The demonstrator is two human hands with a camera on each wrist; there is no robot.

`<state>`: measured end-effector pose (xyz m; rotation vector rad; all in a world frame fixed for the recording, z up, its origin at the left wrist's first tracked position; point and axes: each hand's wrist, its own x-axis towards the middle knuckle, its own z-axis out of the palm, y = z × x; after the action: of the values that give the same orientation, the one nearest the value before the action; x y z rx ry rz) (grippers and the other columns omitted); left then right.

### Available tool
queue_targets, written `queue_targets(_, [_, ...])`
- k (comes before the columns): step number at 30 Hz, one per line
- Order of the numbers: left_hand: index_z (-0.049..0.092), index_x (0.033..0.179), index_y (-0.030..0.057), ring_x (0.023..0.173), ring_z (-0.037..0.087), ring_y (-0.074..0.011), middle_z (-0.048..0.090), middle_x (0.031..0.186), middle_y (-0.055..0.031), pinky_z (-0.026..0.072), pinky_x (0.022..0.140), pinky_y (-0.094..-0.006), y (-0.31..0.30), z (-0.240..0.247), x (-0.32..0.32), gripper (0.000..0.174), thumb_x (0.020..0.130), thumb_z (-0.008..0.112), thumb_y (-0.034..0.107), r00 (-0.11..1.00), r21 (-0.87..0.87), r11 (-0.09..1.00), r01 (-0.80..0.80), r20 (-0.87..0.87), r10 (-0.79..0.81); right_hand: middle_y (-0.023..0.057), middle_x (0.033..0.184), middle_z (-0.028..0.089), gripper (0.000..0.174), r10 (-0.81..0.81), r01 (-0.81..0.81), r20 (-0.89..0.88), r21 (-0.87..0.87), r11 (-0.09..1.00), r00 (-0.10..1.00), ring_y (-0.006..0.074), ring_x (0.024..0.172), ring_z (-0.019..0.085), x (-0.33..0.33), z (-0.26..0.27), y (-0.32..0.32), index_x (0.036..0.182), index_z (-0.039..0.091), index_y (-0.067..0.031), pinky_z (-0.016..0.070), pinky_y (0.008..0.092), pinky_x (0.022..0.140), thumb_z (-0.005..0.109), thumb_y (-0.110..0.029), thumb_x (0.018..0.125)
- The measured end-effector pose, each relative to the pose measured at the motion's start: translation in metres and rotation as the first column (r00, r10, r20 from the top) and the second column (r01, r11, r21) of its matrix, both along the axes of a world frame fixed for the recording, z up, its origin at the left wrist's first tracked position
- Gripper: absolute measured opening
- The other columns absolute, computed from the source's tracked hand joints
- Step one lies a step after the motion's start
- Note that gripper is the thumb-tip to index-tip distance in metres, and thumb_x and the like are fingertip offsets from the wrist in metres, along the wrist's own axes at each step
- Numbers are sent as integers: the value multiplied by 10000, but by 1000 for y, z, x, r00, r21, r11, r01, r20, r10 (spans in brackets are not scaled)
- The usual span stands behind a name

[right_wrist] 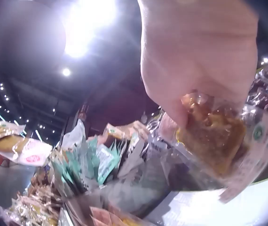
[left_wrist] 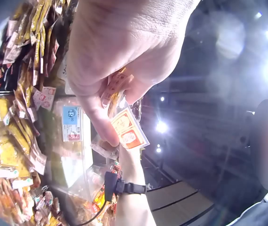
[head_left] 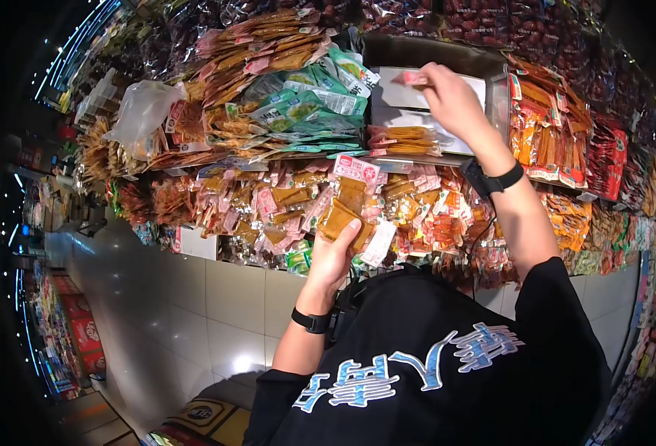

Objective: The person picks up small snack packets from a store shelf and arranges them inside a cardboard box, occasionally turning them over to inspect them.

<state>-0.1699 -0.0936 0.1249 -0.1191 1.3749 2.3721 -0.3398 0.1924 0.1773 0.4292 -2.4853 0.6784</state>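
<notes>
My left hand [head_left: 332, 258] grips a small stack of snack packets [head_left: 352, 195], flat brown pieces in clear wrappers with pink-and-white labels, in front of my chest. The thumb lies across the top of the stack. In the left wrist view a red-and-white label [left_wrist: 130, 129] sticks out past the fingers. Farther forward, my right hand [head_left: 454, 100] is over a bin with a white bottom [head_left: 393, 95] and pinches one packet [right_wrist: 214, 141] of the same brown kind. A short row of brown packets [head_left: 404, 140] stands at that bin's near edge.
Teal packets [head_left: 298, 104] fill the compartment to the left, and orange packets [head_left: 543, 137] the one to the right. A lower tier of loose packets [head_left: 424, 212] runs along the front. A clear plastic bag [head_left: 144, 119] sits at far left. Tiled floor [head_left: 231, 297] shows below.
</notes>
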Motion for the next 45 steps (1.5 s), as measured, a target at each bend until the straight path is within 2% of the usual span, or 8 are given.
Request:
queue_targets(2, [465, 1386, -8, 1030, 679, -200, 663, 1234, -171, 588, 856, -330, -1, -6, 1, 430, 983, 566, 104, 1000, 11, 1000, 10, 15, -10, 177, 969, 639, 141, 44, -75, 134, 237, 969, 990, 399, 946, 622, -7, -21, -11, 1021, 590, -51, 511, 506, 789, 578, -142, 915])
queue_targets(5, [470, 1388, -2, 1016, 683, -195, 664, 1237, -169, 588, 843, -324, -1, -7, 1, 430, 982, 565, 101, 999, 20, 1000, 0, 32, 0, 212, 988, 625, 216, 182, -264, 358, 195, 945, 916, 411, 995, 589, -11, -57, -23, 1047, 622, -54, 481, 498, 879, 527, -237, 984])
queue_targets(18, [447, 1400, -24, 1044, 671, -209, 651, 1256, -204, 563, 872, -321, -1, -13, 2, 452, 988, 572, 113, 1000, 3, 1000, 30, -7, -30, 168, 1141, 616, 358, 24, -117, 272, 333, 936, 962, 367, 1094, 560, 7, -77, -50, 1140, 625, -47, 422, 471, 957, 466, -343, 1016])
queue_targets(23, [444, 1402, -23, 1085, 662, -230, 648, 1257, -214, 546, 930, -354, -7, -13, 3, 455, 988, 571, 116, 999, 3, 1000, 27, 34, -28, 203, 1101, 652, 404, 32, -69, 217, 164, 984, 976, 384, 1063, 603, -5, -63, -21, 1195, 602, -17, 447, 490, 943, 452, -347, 1016])
queue_targets(30, [430, 1416, -25, 1117, 654, -261, 641, 1263, -225, 542, 943, -366, -4, -13, 2, 465, 998, 547, 143, 999, 30, 998, 46, -7, -46, 224, 1230, 624, 450, 58, -140, 455, 149, 979, 889, 387, 1168, 576, 6, -70, -9, 1308, 557, -20, 450, 470, 1011, 438, -344, 1019])
queue_targets(38, [445, 1405, -26, 1100, 667, -260, 668, 1199, -209, 565, 889, -351, 0, 0, -2, 440, 1010, 529, 149, 997, 117, 991, 68, -42, -64, 156, 1152, 685, 340, 150, -197, 380, 87, 976, 913, 353, 1096, 620, 7, -66, -2, 1190, 673, -62, 481, 445, 969, 503, -281, 992])
queue_targets(42, [424, 1420, -31, 1140, 651, -295, 652, 1220, -224, 558, 927, -391, -4, 0, -4, 459, 1008, 526, 144, 993, 166, 981, 100, -71, -89, 165, 1117, 682, 315, 67, -74, 102, 71, 995, 993, 370, 1080, 620, 17, -50, -11, 1156, 671, -50, 489, 447, 939, 542, -275, 977])
queue_targets(45, [403, 1444, -27, 1199, 616, -299, 600, 1313, -228, 526, 994, -404, -3, 5, -3, 481, 1007, 530, 126, 995, 208, 975, 78, -81, -62, 154, 929, 686, 259, 106, -73, 118, -258, 963, 987, 293, 880, 666, 37, -27, -27, 1003, 678, -14, 507, 377, 783, 630, -264, 954])
